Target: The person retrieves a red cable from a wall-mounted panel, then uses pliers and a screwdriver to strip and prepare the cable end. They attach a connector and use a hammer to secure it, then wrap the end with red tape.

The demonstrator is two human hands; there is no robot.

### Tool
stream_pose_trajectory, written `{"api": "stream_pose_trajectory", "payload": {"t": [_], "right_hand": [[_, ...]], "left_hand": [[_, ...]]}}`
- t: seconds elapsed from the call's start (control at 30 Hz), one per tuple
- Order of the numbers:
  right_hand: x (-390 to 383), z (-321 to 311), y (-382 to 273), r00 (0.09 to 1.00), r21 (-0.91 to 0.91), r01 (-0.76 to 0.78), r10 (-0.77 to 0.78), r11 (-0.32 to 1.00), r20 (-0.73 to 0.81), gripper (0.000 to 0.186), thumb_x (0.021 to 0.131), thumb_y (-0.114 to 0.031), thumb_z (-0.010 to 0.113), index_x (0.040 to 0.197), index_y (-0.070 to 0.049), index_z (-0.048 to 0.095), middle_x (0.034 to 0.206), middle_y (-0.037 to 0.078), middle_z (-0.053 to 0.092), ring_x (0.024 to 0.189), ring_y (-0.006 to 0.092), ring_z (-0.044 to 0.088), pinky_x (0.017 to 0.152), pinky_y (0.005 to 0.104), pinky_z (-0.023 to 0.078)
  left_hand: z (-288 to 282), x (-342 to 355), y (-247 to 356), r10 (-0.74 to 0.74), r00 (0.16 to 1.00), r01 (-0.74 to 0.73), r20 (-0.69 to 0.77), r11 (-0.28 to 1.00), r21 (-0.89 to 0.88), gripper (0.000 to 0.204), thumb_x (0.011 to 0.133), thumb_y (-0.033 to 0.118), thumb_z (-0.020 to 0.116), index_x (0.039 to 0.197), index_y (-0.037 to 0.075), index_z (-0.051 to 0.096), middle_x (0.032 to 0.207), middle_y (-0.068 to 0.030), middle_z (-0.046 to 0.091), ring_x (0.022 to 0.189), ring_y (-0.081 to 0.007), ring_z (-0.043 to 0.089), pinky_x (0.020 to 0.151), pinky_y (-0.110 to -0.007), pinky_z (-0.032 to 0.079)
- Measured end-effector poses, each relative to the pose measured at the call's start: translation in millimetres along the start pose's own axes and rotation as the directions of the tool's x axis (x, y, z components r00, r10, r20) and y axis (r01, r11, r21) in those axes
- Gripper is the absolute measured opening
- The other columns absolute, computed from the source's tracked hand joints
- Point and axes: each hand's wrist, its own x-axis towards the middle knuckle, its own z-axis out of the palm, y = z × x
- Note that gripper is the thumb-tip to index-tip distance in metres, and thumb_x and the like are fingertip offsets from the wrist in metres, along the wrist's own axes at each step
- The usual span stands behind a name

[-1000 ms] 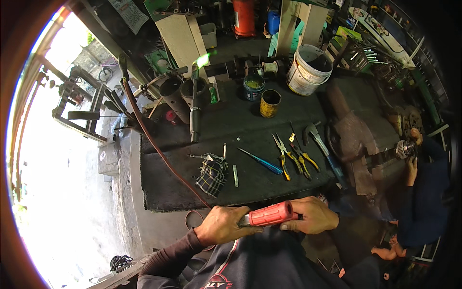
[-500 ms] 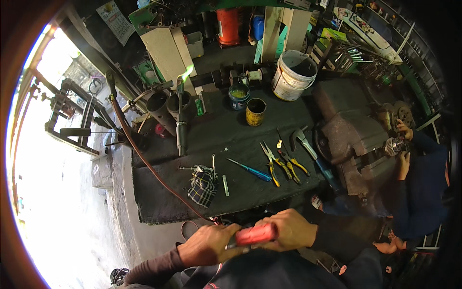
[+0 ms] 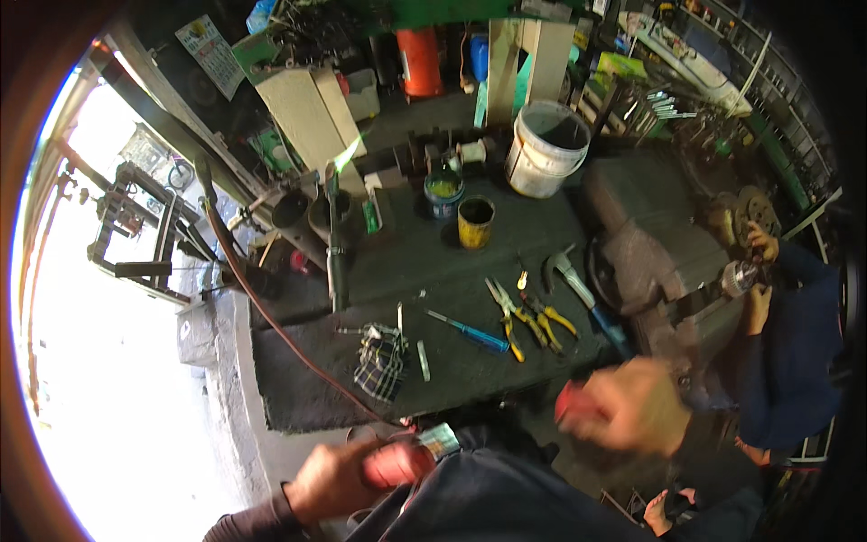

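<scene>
Low at the centre-left, my left hand (image 3: pixel 325 479) is closed around a rounded red object (image 3: pixel 397 463) with a flat silvery end (image 3: pixel 439 440); its kind is unclear. My right hand (image 3: pixel 641 406) is raised off the bench's front right corner, smeared by motion, fingers curled on a second red piece (image 3: pixel 574 406), too blurred to name. Nearest to the hands on the dark bench (image 3: pixel 307 379) lie a checked cloth (image 3: pixel 381 361), a small metal strip (image 3: pixel 424 360), a blue screwdriver (image 3: pixel 470 331), two yellow-handled pliers (image 3: pixel 508 316) (image 3: pixel 553 318) and a blue-handled hammer (image 3: pixel 587 294).
At the right a co-worker's hands (image 3: pixel 761 242) hold a round metal part beside a big vise (image 3: pixel 650 244). A torch (image 3: pixel 335 226) burns with a greenish flame, and a hose (image 3: pixel 271 316) crosses the bench. A white bucket (image 3: pixel 539 163) and yellow can (image 3: pixel 474 224) stand behind.
My hands, together on a red object before, are now apart. The right has swung up and right with a red piece; the left has moved down and left with the silvery-ended one.
</scene>
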Motion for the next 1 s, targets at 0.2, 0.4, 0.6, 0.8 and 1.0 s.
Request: {"api": "stream_pose_trajectory", "payload": {"t": [0.2,0.4,0.6,0.8,1.0], "right_hand": [[1.9,114.8,29.8,0.949,0.145,-0.312,0.316,0.939,-0.008,0.039,0.086,-0.036,0.084,0.101,-0.008,0.061,0.085,0.014,0.067,0.080,0.0387,0.069,0.070,0.0518,0.053],[49.8,240.0,22.5,0.934,0.100,-0.338,0.347,0.936,-0.090,0.040,0.091,-0.041,0.080,0.105,-0.007,0.064,0.099,0.012,0.066,0.093,0.0347,0.067,0.079,0.0489,0.053],[100.2,284.9,21.3,0.904,0.142,-0.382,0.401,0.913,-0.149,0.044,0.091,-0.044,0.080,0.105,-0.005,0.064,0.101,0.014,0.066,0.092,0.0356,0.069,0.079,0.0485,0.054],[96.6,305.8,27.6,0.874,0.172,-0.434,0.460,0.884,-0.160,0.052,0.092,-0.031,0.079,0.133,-0.005,0.060,0.110,0.018,0.067,0.096,0.0411,0.069,0.079,0.0505,0.057],[86.9,328.2,20.6,0.857,0.182,-0.435,0.467,0.882,-0.217,0.047,0.093,-0.031,0.077,0.130,-0.008,0.059,0.109,0.015,0.068,0.089,0.0387,0.072,0.071,0.0491,0.059]], "left_hand": [[16.4,37.1,-14.9,0.133,0.989,-0.126,-0.067,0.986,0.105,0.053,0.080,0.023,0.089,0.127,0.010,0.069,0.099,-0.0136,0.077,0.088,-0.0335,0.078,0.076,-0.041,0.063],[23.9,40.3,-22.1,0.279,0.935,-0.254,-0.218,0.958,0.135,0.054,0.079,0.021,0.091,0.126,0.006,0.068,0.094,-0.0115,0.075,0.079,-0.0305,0.076,0.070,-0.038,0.061],[32.6,35.9,-23.0,0.366,0.869,-0.300,-0.334,0.925,0.235,0.056,0.079,0.024,0.093,0.125,0.005,0.068,0.088,-0.0097,0.072,0.072,-0.0276,0.073,0.065,-0.037,0.059],[35.5,31.4,-26.3,0.305,0.854,-0.272,-0.421,0.952,0.139,0.051,0.080,0.011,0.090,0.127,0.003,0.071,0.103,-0.0142,0.075,0.085,-0.0310,0.076,0.076,-0.036,0.061],[59.3,38.4,-25.2,-0.256,0.901,-0.067,-0.351,0.716,-0.695,0.041,0.090,-0.001,0.081,0.128,-0.007,0.065,0.115,-0.0089,0.073,0.100,-0.0127,0.070,0.088,-0.029,0.058]]}}
